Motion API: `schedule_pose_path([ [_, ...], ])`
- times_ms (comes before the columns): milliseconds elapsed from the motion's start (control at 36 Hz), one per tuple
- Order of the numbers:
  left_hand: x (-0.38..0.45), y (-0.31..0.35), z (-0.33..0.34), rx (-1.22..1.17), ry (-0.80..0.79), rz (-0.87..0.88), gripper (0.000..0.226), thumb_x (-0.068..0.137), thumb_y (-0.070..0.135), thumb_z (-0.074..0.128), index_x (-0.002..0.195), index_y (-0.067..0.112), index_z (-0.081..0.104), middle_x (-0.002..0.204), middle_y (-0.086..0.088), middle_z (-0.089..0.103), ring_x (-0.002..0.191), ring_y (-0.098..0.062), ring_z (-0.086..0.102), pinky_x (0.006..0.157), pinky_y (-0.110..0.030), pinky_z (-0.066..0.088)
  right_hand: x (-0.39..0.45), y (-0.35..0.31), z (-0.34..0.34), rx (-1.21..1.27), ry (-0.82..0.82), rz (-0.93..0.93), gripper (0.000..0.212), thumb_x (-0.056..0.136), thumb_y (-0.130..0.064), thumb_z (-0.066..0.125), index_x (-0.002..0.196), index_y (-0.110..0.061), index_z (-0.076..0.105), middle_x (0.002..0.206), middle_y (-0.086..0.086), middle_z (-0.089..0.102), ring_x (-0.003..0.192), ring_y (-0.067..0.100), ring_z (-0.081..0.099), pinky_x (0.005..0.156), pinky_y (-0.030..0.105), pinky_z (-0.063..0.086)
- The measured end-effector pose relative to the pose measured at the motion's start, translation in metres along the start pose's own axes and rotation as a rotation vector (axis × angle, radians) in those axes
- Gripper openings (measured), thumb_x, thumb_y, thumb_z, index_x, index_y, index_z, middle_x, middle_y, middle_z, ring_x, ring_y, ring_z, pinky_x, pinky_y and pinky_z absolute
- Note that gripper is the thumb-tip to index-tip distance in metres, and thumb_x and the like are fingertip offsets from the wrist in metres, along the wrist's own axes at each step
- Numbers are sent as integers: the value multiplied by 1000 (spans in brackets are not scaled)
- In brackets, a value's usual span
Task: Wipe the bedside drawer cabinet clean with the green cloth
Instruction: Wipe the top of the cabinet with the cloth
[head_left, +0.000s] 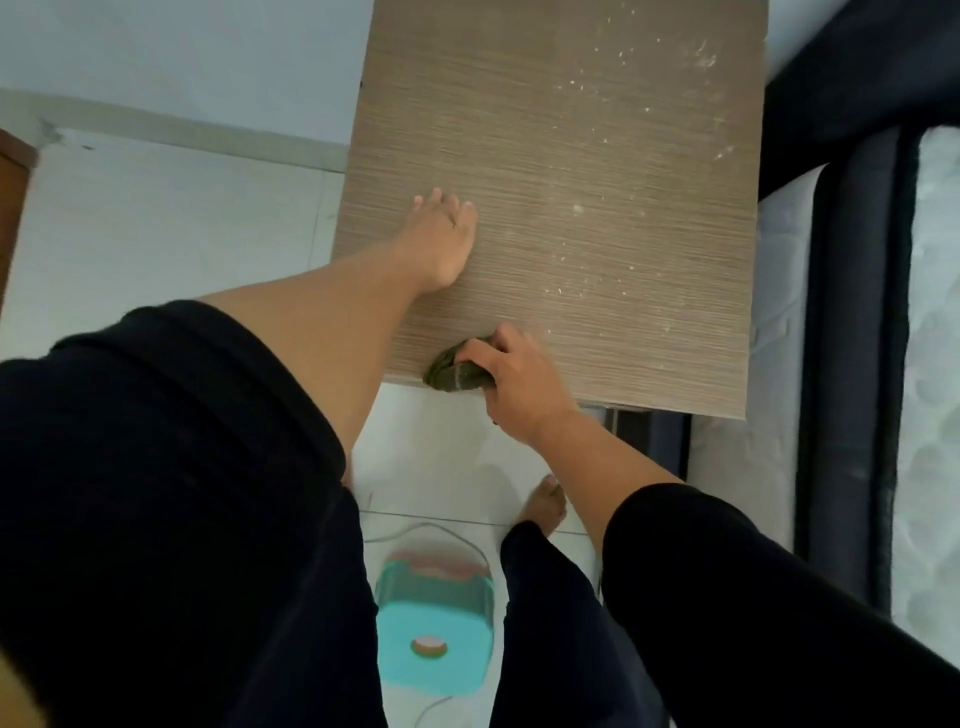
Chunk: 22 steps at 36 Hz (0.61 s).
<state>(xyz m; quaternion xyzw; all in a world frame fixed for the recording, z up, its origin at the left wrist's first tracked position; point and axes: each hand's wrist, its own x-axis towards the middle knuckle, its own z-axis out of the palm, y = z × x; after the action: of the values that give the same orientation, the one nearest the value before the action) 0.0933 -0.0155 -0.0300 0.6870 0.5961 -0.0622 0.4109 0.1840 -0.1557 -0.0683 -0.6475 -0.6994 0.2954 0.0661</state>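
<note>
The bedside cabinet's wood-grain top (571, 156) fills the upper middle of the head view, speckled with white dust toward its right side. My left hand (441, 239) lies flat on the top near its left edge, fingers slightly apart, holding nothing. My right hand (514, 371) grips the bunched dark green cloth (454, 371) and presses it against the cabinet's near edge. The cloth partly overhangs that edge. Black sleeves cover both upper arms.
A dark bed frame (852, 312) with a white mattress (935, 364) stands right of the cabinet. On the white tiled floor (156, 234) below sit a turquoise device (434, 623) with a thin cable, and my bare foot (543, 504). A wall runs behind the cabinet.
</note>
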Motion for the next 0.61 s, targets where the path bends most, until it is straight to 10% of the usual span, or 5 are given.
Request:
schedule_pose_path([
  [250,-20,9,19,56,-22,6,49,102,19,18,144,-4,25,155,-21,20,145,-34,15,119,-41,11,-26,7,-18,38,-304,27,40,86,2,47,117,-21,59,114,10,47,99,29,51,77,32,52],
  [472,-7,30,10,-4,67,17,47,102,20,21,138,-8,35,149,-25,32,140,-37,26,116,-42,20,2,37,-72,49,-71,143,38,84,-2,48,117,-20,56,109,10,50,100,28,49,77,29,37],
  [611,10,48,-6,44,21,63,52,103,26,12,148,0,19,158,-15,12,148,-26,4,119,-31,1,41,51,-112,111,134,214,33,85,-1,46,106,-21,60,102,6,53,91,23,52,78,34,46],
])
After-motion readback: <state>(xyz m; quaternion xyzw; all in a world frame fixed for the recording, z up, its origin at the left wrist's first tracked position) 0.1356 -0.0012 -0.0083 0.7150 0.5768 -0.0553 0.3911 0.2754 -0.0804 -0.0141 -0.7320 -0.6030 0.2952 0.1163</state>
